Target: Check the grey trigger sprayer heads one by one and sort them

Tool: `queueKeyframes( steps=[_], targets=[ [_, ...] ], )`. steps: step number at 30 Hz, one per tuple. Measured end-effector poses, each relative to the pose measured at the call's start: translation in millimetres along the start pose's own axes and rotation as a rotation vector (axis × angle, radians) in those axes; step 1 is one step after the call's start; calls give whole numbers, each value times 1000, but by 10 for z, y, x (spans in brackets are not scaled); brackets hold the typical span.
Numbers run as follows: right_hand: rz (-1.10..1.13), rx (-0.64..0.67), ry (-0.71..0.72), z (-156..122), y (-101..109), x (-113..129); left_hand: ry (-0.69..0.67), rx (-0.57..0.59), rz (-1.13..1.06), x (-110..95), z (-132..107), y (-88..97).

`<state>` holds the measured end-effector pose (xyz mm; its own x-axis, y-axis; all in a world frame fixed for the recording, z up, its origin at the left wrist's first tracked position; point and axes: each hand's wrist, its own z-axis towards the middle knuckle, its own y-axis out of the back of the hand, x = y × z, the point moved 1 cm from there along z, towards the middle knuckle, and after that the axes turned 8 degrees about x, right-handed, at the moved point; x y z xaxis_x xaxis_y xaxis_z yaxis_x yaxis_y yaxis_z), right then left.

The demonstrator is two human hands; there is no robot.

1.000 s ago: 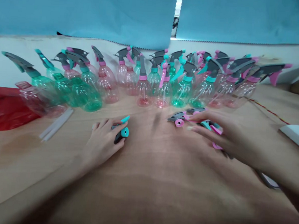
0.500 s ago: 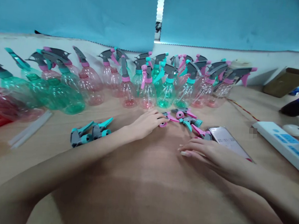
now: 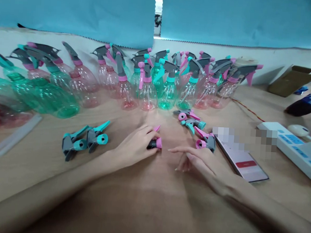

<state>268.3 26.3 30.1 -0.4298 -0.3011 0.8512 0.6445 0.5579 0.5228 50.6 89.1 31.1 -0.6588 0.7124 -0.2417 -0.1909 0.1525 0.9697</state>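
Observation:
My left hand (image 3: pixel 135 143) is closed around a grey-and-pink trigger spray head (image 3: pixel 158 143) low over the table; its pink collar and trigger tip stick out past my fingers. My right hand (image 3: pixel 200 161) is empty, index finger stretched toward that spray head and the other fingers loosely bent. Just beyond the right hand lies a second grey-and-pink spray head (image 3: pixel 201 144), with a grey-and-teal one (image 3: pixel 194 123) and another pink one (image 3: pixel 183 116) behind it. Left of my left hand are two grey-and-teal spray heads (image 3: pixel 74 144) (image 3: pixel 97 137).
Several pink and green spray bottles (image 3: pixel 168 99) stand along the wall, many with heads fitted. Clear plastic tubes (image 3: pixel 16 136) lie at left. To the right are a phone (image 3: pixel 241 158), a white power strip (image 3: pixel 288 138), a dark bottle (image 3: pixel 303 104) and a brown box (image 3: pixel 289 82).
My left hand has picked up the nearest pink spray head from the group and drawn it back toward me. My right hand has shifted slightly left, its index finger now extended.

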Motion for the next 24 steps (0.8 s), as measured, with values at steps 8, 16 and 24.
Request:
queueKeyframes(
  steps=[8,16,24],
  targets=[
    [690,156,-33,321,-327,148,-4,-185,-318,-115,-407,137],
    [407,338,-81,366,-445,370,32,-89,-662,-360,-444,159],
    [367,384,-38,362,-471,389,36,-151,-618,-372,-503,133]
  ],
)
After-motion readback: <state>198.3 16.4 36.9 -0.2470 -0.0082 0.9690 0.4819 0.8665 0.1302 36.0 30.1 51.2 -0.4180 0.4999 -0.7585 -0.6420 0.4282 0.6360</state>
